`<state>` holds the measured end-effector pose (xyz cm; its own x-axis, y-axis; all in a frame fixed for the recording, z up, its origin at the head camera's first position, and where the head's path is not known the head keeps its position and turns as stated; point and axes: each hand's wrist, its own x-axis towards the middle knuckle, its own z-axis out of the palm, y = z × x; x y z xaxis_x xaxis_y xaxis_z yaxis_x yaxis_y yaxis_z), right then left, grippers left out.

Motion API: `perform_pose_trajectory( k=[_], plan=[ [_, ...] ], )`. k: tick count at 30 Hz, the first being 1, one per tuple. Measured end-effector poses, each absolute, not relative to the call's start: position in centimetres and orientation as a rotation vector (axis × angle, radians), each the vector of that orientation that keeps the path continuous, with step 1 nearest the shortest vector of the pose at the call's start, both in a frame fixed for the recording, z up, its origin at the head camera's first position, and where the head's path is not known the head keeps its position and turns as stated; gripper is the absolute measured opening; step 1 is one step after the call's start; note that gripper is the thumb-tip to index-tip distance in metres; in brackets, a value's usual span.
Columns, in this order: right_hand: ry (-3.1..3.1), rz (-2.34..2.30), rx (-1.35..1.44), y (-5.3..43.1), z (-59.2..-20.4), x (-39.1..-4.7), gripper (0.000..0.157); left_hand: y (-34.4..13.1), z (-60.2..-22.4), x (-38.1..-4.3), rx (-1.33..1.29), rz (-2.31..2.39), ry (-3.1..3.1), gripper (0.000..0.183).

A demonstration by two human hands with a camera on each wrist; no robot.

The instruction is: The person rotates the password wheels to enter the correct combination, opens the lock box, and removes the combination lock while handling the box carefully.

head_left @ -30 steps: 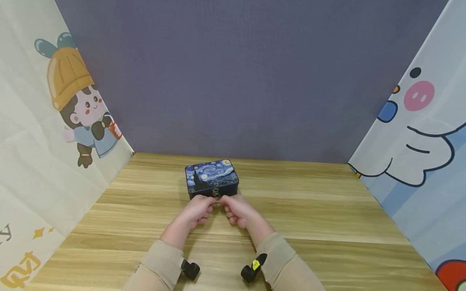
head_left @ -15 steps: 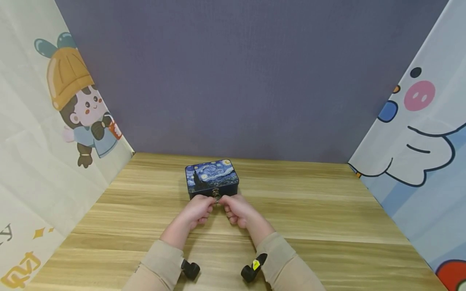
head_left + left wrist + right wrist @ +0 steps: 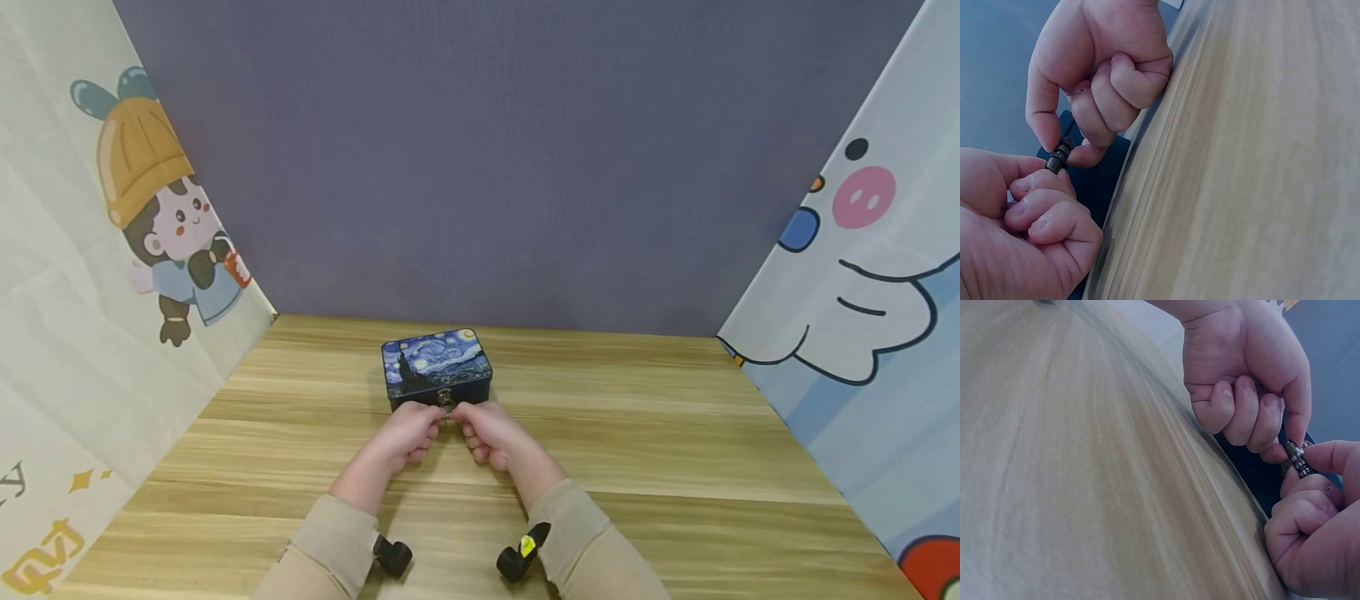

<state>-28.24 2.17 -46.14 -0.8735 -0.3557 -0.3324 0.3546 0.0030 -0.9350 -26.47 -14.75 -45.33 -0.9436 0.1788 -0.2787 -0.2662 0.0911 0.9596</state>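
Note:
On the wooden table sits a small dark-blue tin box (image 3: 435,362), its lid printed with a swirling starry night sky. A metal latch (image 3: 444,395) shows at the middle of its front face. Just in front of that latch, both hands meet on a small dark metal combination padlock (image 3: 1298,460) with ringed dials. My left hand (image 3: 410,429) pinches one end between thumb and index finger, other fingers curled in. From the opposite side my right hand (image 3: 489,429) pinches the other end. Fingertips hide part of the padlock (image 3: 1059,156) in the left wrist view.
The wood-grain table (image 3: 637,417) runs back to a grey-purple panel (image 3: 510,167). Cartoon-printed white cloth (image 3: 60,250) hangs at the left, and a blue-and-white cartoon cloth (image 3: 885,317) at the right. A black wrist camera (image 3: 392,556) is strapped at each beige sleeve.

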Motion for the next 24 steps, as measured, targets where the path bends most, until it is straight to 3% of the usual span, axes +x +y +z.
perform_pose_trajectory(
  k=[24],
  plan=[
    [1.847,-1.901,0.024,1.93,-46.20,-28.40,0.029,-15.03,-45.49,-26.86,-0.081,1.908,2.041,0.025]
  ],
)
